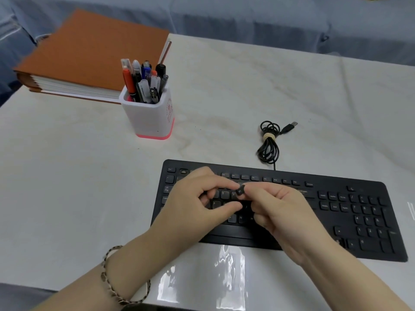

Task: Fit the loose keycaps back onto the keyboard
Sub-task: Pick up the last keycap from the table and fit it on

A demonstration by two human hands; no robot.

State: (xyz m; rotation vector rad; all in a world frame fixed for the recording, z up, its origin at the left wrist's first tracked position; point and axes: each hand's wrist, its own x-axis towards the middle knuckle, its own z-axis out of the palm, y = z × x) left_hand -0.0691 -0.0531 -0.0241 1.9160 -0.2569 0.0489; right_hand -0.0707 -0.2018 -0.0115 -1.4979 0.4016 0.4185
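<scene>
A black keyboard lies on the white table, right of centre, with its front edge toward me. Both my hands hover over its letter keys. A small black keycap is pinched between the thumb and forefinger of my right hand, just above the upper letter rows. My left hand sits close beside it, fingers curled, with its fingertips near the keycap; whether they touch it I cannot tell. The keys under both hands are hidden.
A coiled black USB cable lies behind the keyboard. A white pen holder full of pens stands at the centre left. Behind it lies an orange binder. A clear plastic bag lies at the table's front edge.
</scene>
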